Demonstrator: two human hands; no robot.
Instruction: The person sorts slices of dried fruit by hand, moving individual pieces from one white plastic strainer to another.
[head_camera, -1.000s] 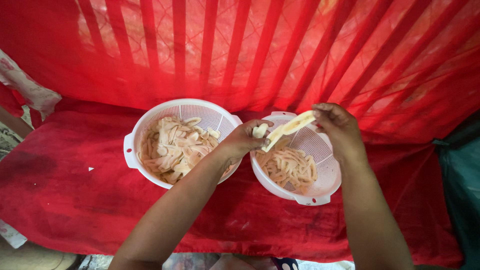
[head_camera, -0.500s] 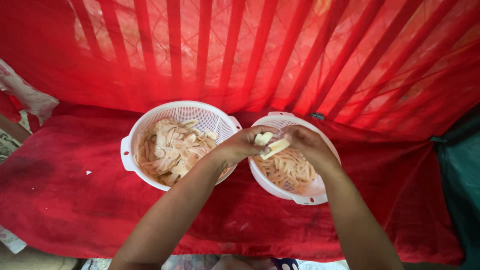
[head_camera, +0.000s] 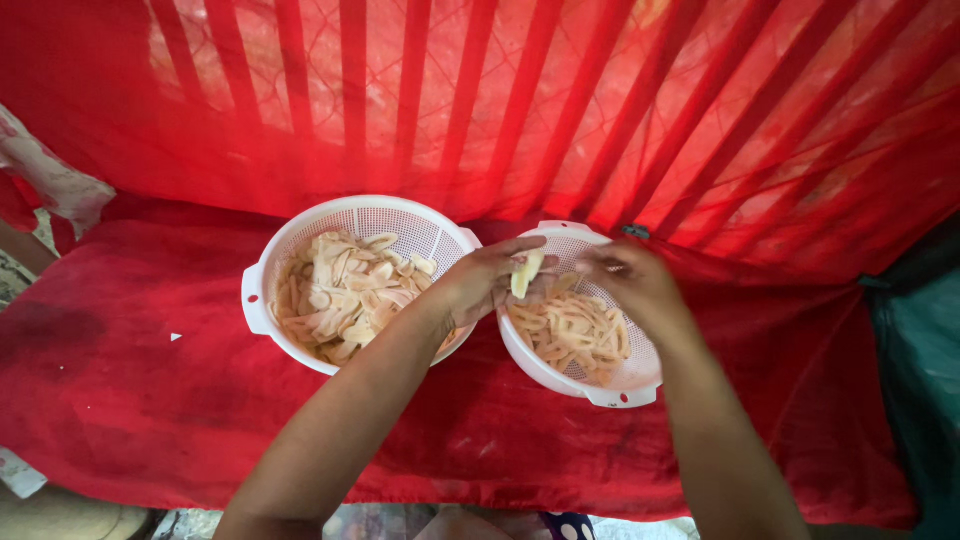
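Fingers of the left hand (head_camera: 487, 283) grip a pale slice (head_camera: 526, 273) over the meshed white colander (head_camera: 590, 383); right hand's (head_camera: 632, 279) grip unclear.

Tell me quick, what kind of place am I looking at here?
Probably a makeshift, home-style food-prep spot: two white colanders of pale sliced pieces sit on a red cloth, with red netting over slats behind. No counter or appliances show.

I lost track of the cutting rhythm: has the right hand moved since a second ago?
Yes. The right hand has dropped from above the right-hand colander's far rim to just over its strips, closer to the left hand.
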